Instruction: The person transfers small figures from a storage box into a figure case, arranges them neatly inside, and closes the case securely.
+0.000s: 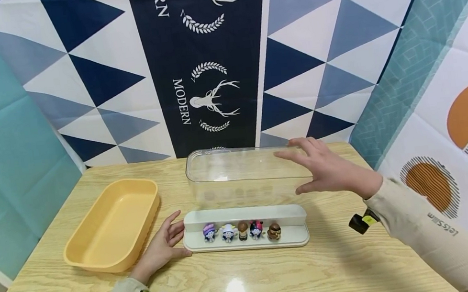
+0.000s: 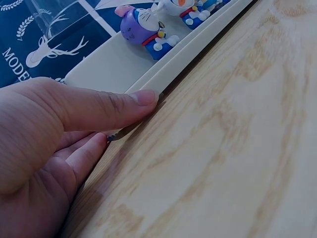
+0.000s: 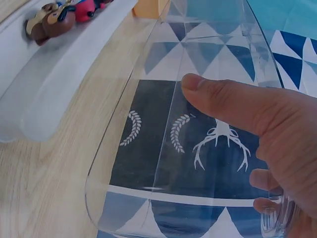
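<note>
Clear plastic is what our right hand point(image 1: 327, 166) meets: spread fingers rest against the right end of the transparent cover point(image 1: 240, 167), apparently steadying it where it stands at the far middle of the wooden table point(image 1: 275, 281). Our left hand point(image 1: 163, 245), fingers straight, presses the left end of the white display tray point(image 1: 246, 214), probably bracing it. Both pieces run long left to right, five figurines point(image 1: 241, 230) facing us, yellow bin point(image 1: 112, 222) left.

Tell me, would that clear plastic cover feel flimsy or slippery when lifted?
The clear cover keeps its boxy shape under the right hand, so it is probably stiff and light. Its glossy walls look slippery, and its length suggests it may tilt if lifted by one end.
</note>
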`<state>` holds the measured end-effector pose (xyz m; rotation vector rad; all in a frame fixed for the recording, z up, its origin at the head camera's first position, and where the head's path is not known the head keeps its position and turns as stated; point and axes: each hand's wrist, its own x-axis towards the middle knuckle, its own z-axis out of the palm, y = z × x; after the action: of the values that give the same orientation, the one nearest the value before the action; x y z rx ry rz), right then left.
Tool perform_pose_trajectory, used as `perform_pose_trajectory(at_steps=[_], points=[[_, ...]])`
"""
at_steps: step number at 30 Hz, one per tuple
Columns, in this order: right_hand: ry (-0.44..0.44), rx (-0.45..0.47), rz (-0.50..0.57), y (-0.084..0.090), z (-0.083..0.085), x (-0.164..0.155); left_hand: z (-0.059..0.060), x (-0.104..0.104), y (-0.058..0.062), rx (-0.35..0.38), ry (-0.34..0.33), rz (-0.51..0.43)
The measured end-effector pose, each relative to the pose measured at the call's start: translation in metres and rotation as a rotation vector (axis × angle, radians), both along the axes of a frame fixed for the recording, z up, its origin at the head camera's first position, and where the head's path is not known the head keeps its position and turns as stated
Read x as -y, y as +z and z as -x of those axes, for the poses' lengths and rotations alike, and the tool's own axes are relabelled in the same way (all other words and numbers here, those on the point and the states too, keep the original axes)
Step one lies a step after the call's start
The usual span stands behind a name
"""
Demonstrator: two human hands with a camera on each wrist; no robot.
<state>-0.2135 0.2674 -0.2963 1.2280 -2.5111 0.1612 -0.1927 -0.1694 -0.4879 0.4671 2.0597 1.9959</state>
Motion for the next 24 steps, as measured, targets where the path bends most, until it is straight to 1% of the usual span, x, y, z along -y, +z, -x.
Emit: perform_pose_trajectory(at_steps=[3,10,15,21,24], points=[[-0.007,0.046,0.01,0.0,-0.002,0.001,0.0,0.0,0.0,0.0,0.0,-0.003],[0.02,0.134,0.04,0.0,-0.004,0.005,0.0,0.0,0.001,-0.002,0.006,0.002],[0.012,0.198,0.05,-0.002,-0.007,0.009,0.0,-0.001,0.001,-0.001,0.007,-0.003],[0.02,0.225,0.048,-0.007,-0.01,0.014,-0.001,-0.001,0.001,-0.002,0.003,-0.012],[0.015,0.254,0.049,-0.008,-0.012,0.017,-0.001,-0.001,0.001,-0.002,0.002,-0.012]])
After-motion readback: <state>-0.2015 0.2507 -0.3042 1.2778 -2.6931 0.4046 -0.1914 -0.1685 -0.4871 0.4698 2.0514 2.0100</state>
